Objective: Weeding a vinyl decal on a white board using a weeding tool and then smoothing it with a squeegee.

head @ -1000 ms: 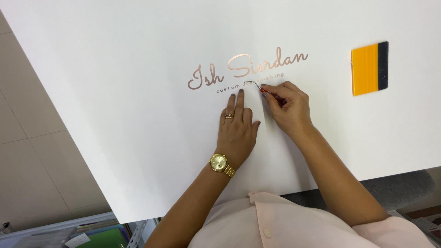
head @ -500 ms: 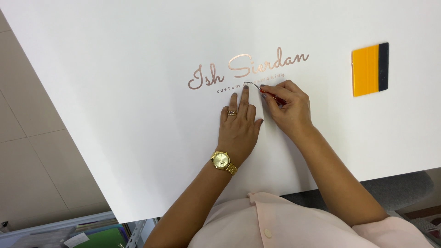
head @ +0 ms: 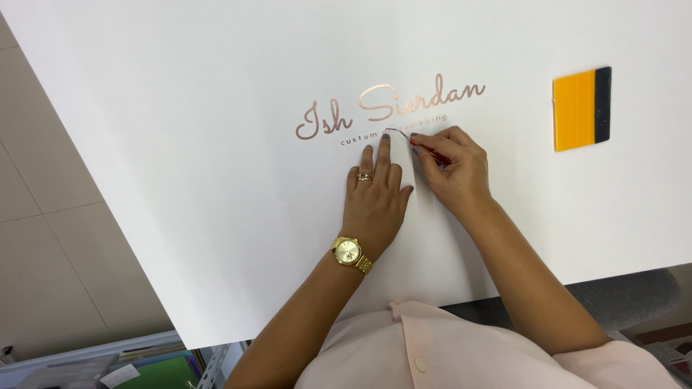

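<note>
Rose-gold vinyl lettering (head: 389,108), script, glossy, on white board (head: 180,144). Left hand (head: 376,191) flat, fingers apart; right hand (head: 450,162) clamped on red-handled weeding tool (head: 425,146).

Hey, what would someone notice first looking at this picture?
Probably the rose-gold script lettering in the middle of the big white sheet. Just below it, the left hand presses flat while the right hand works a thin pointed tool at the small letters. An orange and black squeegee lies at the right.

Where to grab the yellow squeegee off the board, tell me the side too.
Take the squeegee by its yellow body, thumb and fingers on its long edges, coming from the right. It lies flat and apart on the white board; leave the dark strip along its right edge free.
</note>
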